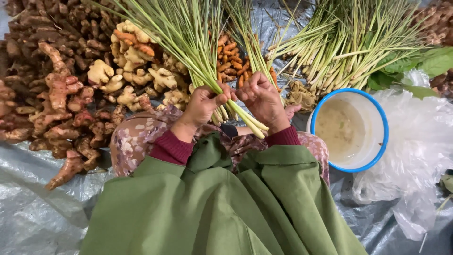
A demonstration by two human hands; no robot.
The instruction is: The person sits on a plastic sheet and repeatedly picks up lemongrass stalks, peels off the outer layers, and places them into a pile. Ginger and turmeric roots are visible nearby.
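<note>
Left hand: the left hand was curled tight round a bundle of lemongrass stalks, thumb pressed across the stems.
Right hand: the right hand was closed on the same bundle just beside the left, fingers bent over the stalks.
Bundle: pale cut ends pointed down toward the lap, green tops fanned away.
Left side: ginger roots and reddish galangal were heaped on the grey tarp.
Right side: a blue-rimmed white bowl sat near, below loose lemongrass and beside clear plastic bags.
</note>
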